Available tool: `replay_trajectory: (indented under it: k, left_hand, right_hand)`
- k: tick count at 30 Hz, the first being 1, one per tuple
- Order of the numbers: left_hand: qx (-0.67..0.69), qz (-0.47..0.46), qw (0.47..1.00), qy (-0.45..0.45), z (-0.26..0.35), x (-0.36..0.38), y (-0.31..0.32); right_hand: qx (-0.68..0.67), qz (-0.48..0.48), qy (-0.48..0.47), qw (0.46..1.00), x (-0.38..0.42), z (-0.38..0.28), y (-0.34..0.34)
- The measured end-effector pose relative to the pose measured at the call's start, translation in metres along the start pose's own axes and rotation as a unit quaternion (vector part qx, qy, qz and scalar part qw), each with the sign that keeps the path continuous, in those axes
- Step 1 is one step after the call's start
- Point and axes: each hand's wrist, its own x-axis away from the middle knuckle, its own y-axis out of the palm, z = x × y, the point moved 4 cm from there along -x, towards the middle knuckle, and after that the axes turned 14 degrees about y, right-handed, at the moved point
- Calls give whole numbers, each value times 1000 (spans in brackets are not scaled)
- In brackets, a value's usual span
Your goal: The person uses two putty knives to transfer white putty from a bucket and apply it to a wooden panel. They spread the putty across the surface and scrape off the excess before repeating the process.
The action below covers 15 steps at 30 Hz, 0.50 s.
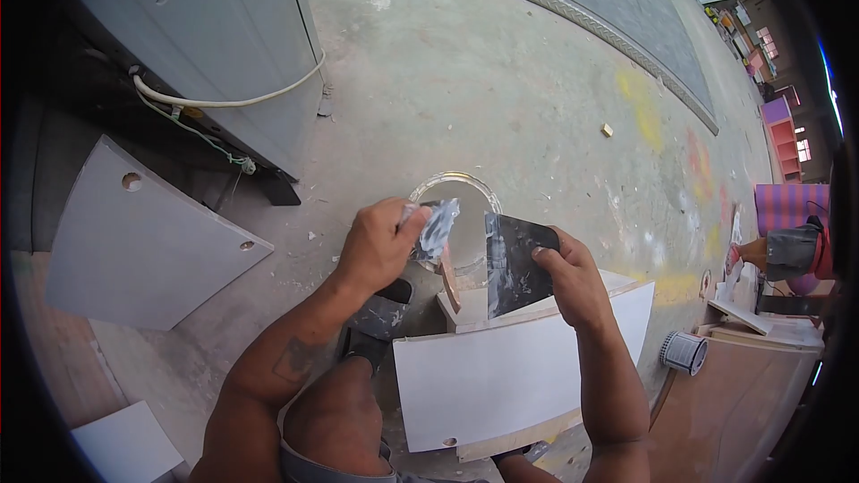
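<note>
My left hand [378,246] is closed on a small flat putty spreader [437,231] smeared with white and grey paste. My right hand [574,279] grips a wider black putty spreader [523,268], whose left edge carries streaks of pale paste. Below and between the two tools stands an open round can [455,179], partly hidden by the left spreader. A brownish stick [449,281] leans at its near side. Under my right forearm lies a white panel [488,380] with a curved edge and a small hole near its lower corner.
A grey metal cabinet [206,45] with a pale cable [242,102] stands upper left. A grey panel [152,241] with two holes lies left. To the right are a small labelled can [684,353], brown boards [734,394] and another person's leg [756,253]. A metal-edged platform [573,13] crosses the top.
</note>
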Motion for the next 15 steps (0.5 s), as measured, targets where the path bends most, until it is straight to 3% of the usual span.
replay_trajectory:
  k: [3, 6, 9, 12, 15]
  left_hand:
    - [73, 1, 992, -105, -21, 3, -1]
    - [124, 2, 979, -163, -35, 4, -2]
    - [264, 38, 936, -228, -50, 9, 5]
    - [305, 42, 914, -265, -55, 11, 5]
    - [342, 47, 907, -241, -56, 12, 5]
  right_hand:
    - [-57, -9, -23, 998, -1, 8, -2]
    - [-74, 31, -118, 990, -1, 9, 5]
    - [-87, 53, -150, 983, 0, 8, 10]
    - [-11, 37, -101, 994, -4, 22, 5]
    - [39, 22, -54, 998, -2, 25, 5]
